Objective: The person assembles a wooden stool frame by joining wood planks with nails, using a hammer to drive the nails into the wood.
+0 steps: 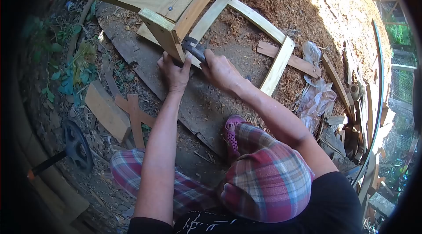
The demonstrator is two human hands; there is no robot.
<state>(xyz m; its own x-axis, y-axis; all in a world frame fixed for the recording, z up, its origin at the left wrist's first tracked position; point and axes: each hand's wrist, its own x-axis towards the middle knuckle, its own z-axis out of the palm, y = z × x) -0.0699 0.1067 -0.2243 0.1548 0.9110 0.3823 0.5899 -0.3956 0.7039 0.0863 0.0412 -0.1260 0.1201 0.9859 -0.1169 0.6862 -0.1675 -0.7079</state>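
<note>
Pale wooden frame [176, 5], nailed joints

Ground [206, 111]: bare dirt, outdoors, in shade near the middle.
Sawdust [316, 1]: thick wood shavings across the far right, lit by strong sun.
Offcuts [105, 111]: short boards lying flat at the left, near green weeds [70, 75].
Scrap pile [351, 115]: slats and crumpled clear plastic [314, 97] along the right edge.
Wheel [77, 146]: dark, on a rod, at the near left.
Fence [402, 84]: wire mesh with greenery behind, far right.
</note>
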